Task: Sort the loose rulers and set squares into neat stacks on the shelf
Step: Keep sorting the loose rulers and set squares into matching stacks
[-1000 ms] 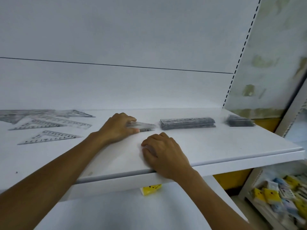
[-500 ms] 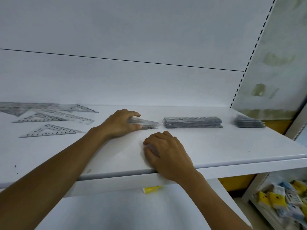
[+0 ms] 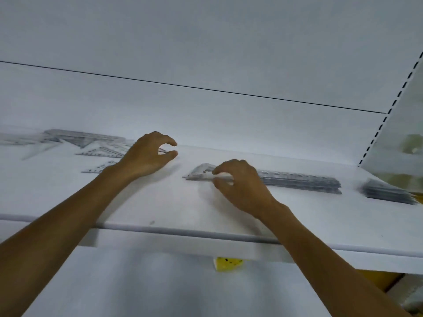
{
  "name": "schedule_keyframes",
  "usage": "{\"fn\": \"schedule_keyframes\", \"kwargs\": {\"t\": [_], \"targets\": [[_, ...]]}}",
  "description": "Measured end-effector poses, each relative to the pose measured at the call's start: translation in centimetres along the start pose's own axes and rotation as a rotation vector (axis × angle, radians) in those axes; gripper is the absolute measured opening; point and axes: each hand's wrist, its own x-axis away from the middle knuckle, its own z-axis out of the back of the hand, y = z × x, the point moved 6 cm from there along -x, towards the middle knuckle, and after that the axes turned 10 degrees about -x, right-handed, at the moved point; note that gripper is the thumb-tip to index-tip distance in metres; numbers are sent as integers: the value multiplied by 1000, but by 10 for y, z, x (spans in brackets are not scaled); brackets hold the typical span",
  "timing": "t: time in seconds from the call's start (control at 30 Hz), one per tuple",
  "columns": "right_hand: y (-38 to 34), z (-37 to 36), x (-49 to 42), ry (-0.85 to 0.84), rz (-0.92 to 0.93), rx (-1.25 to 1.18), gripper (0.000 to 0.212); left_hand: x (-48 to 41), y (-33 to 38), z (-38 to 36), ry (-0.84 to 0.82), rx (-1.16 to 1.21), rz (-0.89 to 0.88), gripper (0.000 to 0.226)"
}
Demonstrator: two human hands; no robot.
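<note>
Shelf [image 3: 174, 202]: ruler stack [image 3: 302, 181]; right hand [image 3: 242, 184] pinches set squares [image 3: 201, 172]; left hand [image 3: 146, 156] loosely spread.

Head view. Left hand [image 3: 148, 156] over the white shelf [image 3: 160, 202], fingers curved, thumb and forefinger apart, holding nothing, beside the loose set squares [image 3: 100, 149]. Right hand [image 3: 242, 186] pinches a set-square stack [image 3: 201, 171]. To its right lie a ruler stack [image 3: 304, 181] and a darker stack [image 3: 386, 194].

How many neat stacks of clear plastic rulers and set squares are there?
3: a clear set-square stack pinched by the right hand, a long ruler stack beside it, a dark stack farthest right; none seems hidden.
</note>
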Motion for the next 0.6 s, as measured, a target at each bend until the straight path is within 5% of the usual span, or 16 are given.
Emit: {"fn": "schedule_keyframes", "kwargs": {"t": [0.13, 0.33, 0.6], "targets": [[-1, -2, -28, 158, -41, -206, 17, 46, -60, 22, -76, -72, 111, 22], [-45, -57, -81, -54, 93, -106, 26, 86, -123, 72, 44, -1, 220, 16], [-79, -136, -131, -258, 81, -39, 29, 61, -182, 80, -145, -185, 161, 30]]}}
